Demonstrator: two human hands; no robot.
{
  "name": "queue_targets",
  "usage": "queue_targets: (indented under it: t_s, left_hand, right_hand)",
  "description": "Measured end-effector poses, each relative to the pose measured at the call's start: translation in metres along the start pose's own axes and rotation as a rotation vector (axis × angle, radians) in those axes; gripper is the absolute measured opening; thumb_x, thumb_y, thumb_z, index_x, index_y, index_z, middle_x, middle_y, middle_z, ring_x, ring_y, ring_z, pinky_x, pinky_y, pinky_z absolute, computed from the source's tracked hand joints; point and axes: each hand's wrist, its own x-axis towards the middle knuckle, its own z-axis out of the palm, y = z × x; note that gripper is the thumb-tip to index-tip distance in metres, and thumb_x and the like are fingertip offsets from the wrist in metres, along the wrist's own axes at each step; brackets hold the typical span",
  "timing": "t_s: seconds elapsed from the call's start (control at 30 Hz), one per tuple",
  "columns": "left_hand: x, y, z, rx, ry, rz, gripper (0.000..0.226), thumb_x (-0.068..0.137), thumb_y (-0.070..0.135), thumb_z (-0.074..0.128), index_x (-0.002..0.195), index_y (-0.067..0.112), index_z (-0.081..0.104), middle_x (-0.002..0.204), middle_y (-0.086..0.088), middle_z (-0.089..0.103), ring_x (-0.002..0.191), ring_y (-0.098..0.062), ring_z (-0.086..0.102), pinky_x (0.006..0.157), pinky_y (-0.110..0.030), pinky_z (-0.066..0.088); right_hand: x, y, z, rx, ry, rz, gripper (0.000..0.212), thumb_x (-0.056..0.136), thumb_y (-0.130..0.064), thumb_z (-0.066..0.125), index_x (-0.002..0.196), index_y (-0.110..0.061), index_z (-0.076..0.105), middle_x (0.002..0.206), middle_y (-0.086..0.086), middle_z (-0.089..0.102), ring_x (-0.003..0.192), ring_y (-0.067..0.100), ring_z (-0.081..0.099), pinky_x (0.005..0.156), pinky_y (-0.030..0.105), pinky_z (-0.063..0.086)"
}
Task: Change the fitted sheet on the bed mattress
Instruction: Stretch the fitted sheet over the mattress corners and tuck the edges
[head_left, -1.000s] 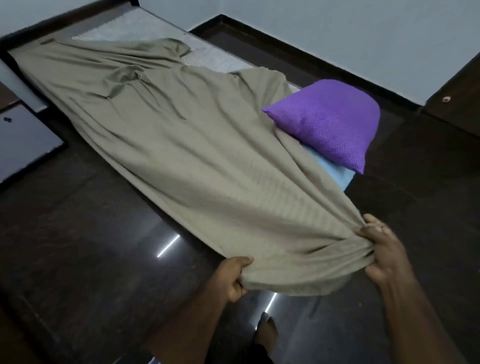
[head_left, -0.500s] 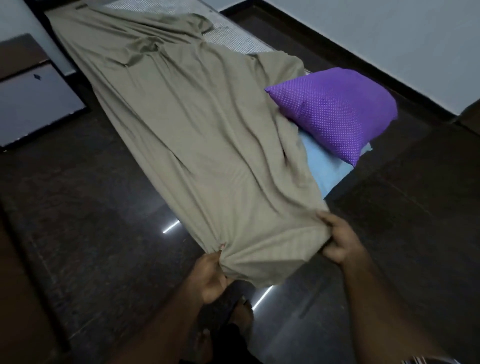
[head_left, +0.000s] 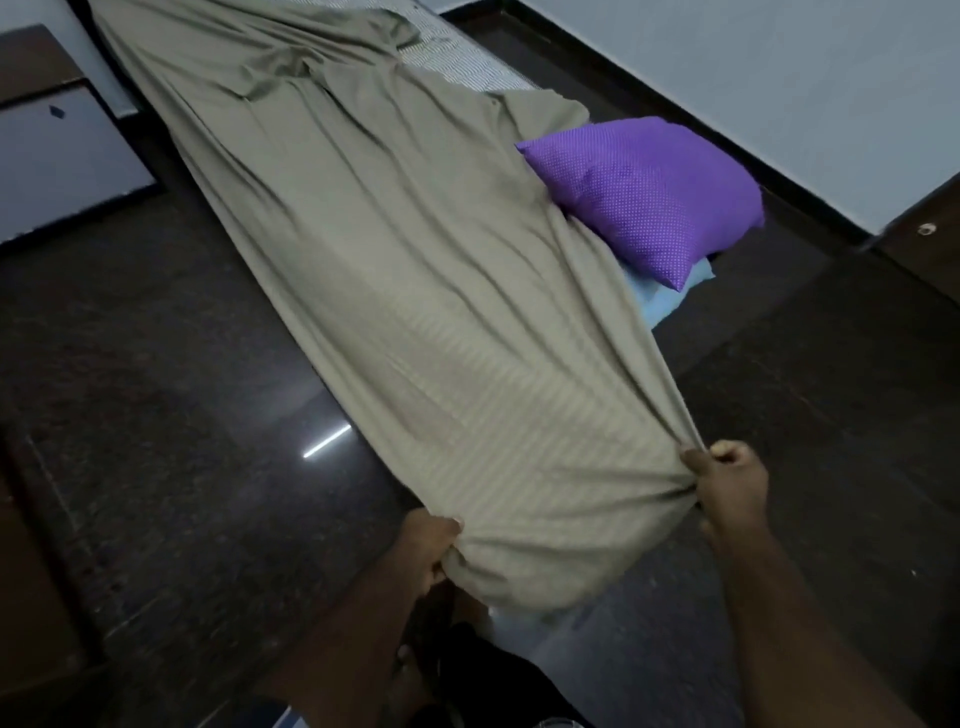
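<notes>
1. A purple pillow (head_left: 654, 192) with tiny dots is lying on a light blue pillow (head_left: 670, 296), beside the olive sheet (head_left: 405, 291).
2. The sheet (faintly striped, creased) is stretching over the low mattress (head_left: 462, 67).
3. The left hand (head_left: 428, 545) and right hand (head_left: 732, 488) are gripping its near edge, fingers curled into bunched cloth.
4. The dark polished floor (head_left: 182, 415) is reflecting light.

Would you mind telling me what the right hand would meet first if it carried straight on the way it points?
Probably the purple dotted pillow, beyond the olive sheet that the right hand grips; depth is unclear.
</notes>
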Motion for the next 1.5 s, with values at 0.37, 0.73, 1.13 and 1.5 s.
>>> queue_targets:
  t_s: [0.37,0.73,1.13,1.5]
  left_hand:
    - [0.0,0.04,0.064,0.602,-0.001,0.307,0.054,0.093,0.01,0.066,0.141,-0.003,0.045,0.14,-0.011,0.052,0.131,-0.027,0.052,0.102,-0.027,0.038]
    - [-0.002,0.193,0.162,0.861,-0.041,0.671,0.07,0.094,0.023,0.064,0.154,0.011,0.031,0.154,-0.012,0.042,0.141,-0.025,0.04,0.114,-0.026,0.03]
    - [0.051,0.459,0.235,0.96,0.019,1.028,0.065,0.09,0.02,0.067,0.147,0.004,0.042,0.146,-0.016,0.05,0.136,-0.032,0.045,0.11,-0.032,0.033]
    - [0.151,0.616,0.312,0.586,-0.257,0.254,0.121,0.054,0.074,0.082,0.15,0.021,0.031,0.142,-0.005,0.049,0.114,-0.031,0.059,0.076,-0.049,0.057]
  right_hand:
    - [0.04,0.033,0.02,-0.643,-0.137,0.108,0.009,0.081,-0.009,0.069,0.084,-0.008,0.061,0.095,0.021,0.067,0.097,0.038,0.063,0.081,0.036,0.046]
    - [0.098,-0.085,0.093,-0.331,-0.326,0.109,0.064,0.08,-0.018,0.077,0.136,-0.01,0.049,0.121,0.009,0.06,0.104,0.023,0.058,0.083,0.026,0.041]
    - [0.254,-0.233,0.159,0.242,-0.035,0.413,0.11,0.067,-0.043,0.089,0.153,-0.019,0.024,0.153,0.005,0.033,0.129,0.037,0.045,0.071,0.06,0.056]
    - [0.348,-0.22,0.239,0.443,-0.008,0.676,0.141,0.03,-0.056,0.097,0.151,-0.027,0.031,0.157,0.004,0.035,0.134,0.048,0.04,0.066,0.088,0.032]
